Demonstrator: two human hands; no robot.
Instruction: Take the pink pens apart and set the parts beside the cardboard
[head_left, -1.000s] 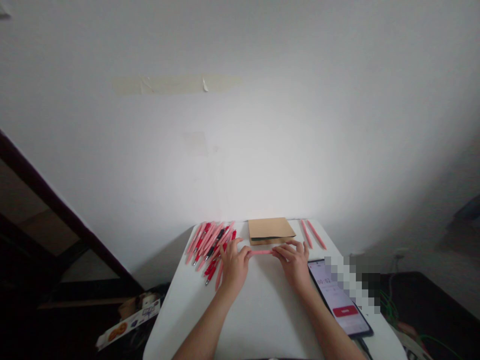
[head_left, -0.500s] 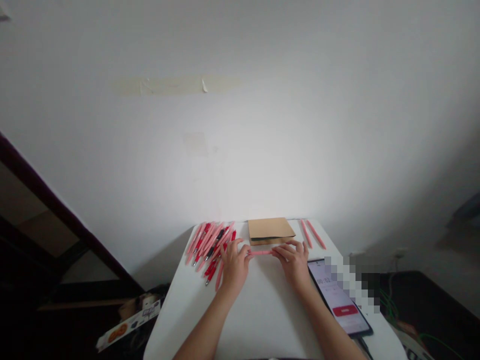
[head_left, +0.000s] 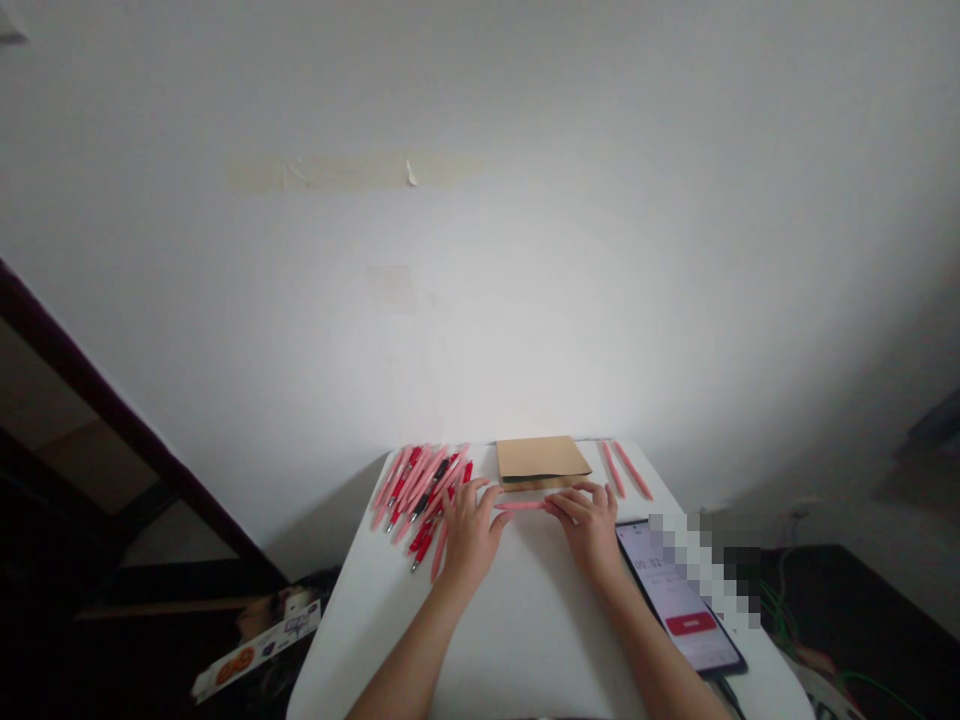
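Note:
A pink pen (head_left: 523, 506) lies level in front of me, its right end pinched by the fingers of my right hand (head_left: 590, 533). My left hand (head_left: 471, 535) is at the pen's other end, thumb and forefinger spread apart around the tip without gripping it. Left of that hand is a loose pile of pens (head_left: 424, 490), mostly pink and red with a black one among them; the hand partly covers the pile's right side. Two more pink pens (head_left: 634, 470) lie side by side at the back right.
A folded brown card or notebook (head_left: 541, 457) lies at the back of the white table (head_left: 517, 640), close to the wall. To the right of my right forearm rests a phone (head_left: 679, 600) with a timer on its screen, a cable at its lower end.
My left thumb and forefinger have parted from the pen's left end, so its tip now shows. The right hand keeps its hold, almost unmoved.

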